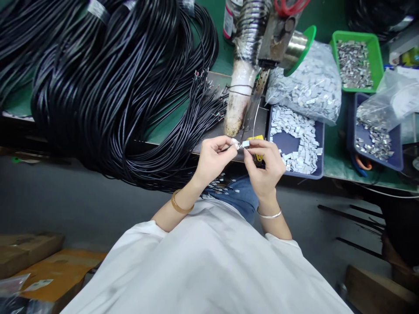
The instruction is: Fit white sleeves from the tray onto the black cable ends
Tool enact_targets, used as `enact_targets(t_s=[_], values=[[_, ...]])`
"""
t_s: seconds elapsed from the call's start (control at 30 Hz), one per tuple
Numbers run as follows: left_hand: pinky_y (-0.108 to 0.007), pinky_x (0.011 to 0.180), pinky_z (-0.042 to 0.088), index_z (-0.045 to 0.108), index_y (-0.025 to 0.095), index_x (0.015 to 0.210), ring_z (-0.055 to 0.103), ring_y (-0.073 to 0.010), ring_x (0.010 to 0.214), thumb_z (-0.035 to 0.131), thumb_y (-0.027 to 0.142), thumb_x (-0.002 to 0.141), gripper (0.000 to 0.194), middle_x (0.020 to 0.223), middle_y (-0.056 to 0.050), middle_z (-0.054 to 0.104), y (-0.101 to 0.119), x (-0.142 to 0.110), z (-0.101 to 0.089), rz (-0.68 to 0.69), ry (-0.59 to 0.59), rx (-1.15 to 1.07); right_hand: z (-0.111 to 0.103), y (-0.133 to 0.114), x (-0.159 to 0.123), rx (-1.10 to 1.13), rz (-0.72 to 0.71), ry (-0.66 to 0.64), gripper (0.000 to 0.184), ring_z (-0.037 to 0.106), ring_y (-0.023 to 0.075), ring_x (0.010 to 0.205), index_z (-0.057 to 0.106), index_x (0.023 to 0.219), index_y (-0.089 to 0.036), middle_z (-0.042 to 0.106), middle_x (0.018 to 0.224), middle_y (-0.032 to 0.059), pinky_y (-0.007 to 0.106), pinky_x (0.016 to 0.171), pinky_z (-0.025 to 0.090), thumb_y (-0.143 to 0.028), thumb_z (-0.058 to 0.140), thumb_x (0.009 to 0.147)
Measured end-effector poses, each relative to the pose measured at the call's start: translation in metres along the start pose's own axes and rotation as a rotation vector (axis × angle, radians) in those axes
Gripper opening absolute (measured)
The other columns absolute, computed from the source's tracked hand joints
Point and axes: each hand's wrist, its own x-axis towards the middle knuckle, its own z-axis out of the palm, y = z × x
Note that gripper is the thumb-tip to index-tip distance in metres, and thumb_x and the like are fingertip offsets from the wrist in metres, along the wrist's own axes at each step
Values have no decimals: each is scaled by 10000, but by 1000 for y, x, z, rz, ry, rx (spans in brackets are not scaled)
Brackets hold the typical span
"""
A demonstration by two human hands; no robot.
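My left hand (216, 158) is closed in a pinch, its fingertips near the tip of a white tape-wrapped duct. Something small and white shows at its fingertips; I cannot make out what it is. Close beside it, my right hand (266, 165) pinches a small flat connector (245, 143) with a pale face. The two hands' fingertips nearly meet at this piece. A thin bright wire (255, 120) runs down from above toward the right fingers. Behind that hand, a yellow object (255, 138) is partly hidden. Similar pale pieces fill a blue tray (320, 163) to the right.
Thick black cable bundles (124, 87) cover the left of the green bench. A flexible metal duct (251, 26) and a wire spool (296, 49) stand above the hands. Rightward lie a bag of pieces (307, 83), a green tray (379, 56) and another blue tray (397, 148).
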Motion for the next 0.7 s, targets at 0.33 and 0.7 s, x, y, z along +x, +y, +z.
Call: enact_targets(t_s=[0.33, 0.7], values=[[-207, 481, 238, 659, 136, 645, 311, -48, 488, 666, 208, 727, 109, 515, 51, 407, -5, -1, -1, -17, -29, 30, 2, 0, 1, 11, 28, 4, 130, 685, 159, 890, 580, 810, -225, 705, 951, 23, 338, 814, 565, -143, 672, 854], [-174, 462, 262, 680, 123, 654, 339, -48, 505, 639, 181, 727, 102, 530, 44, 453, 6, 0, 0, 57, 7, 74, 2, -5, 6, -9, 10, 11, 102, 690, 161, 906, 637, 798, -214, 695, 963, 35, 333, 829, 572, -146, 701, 839]])
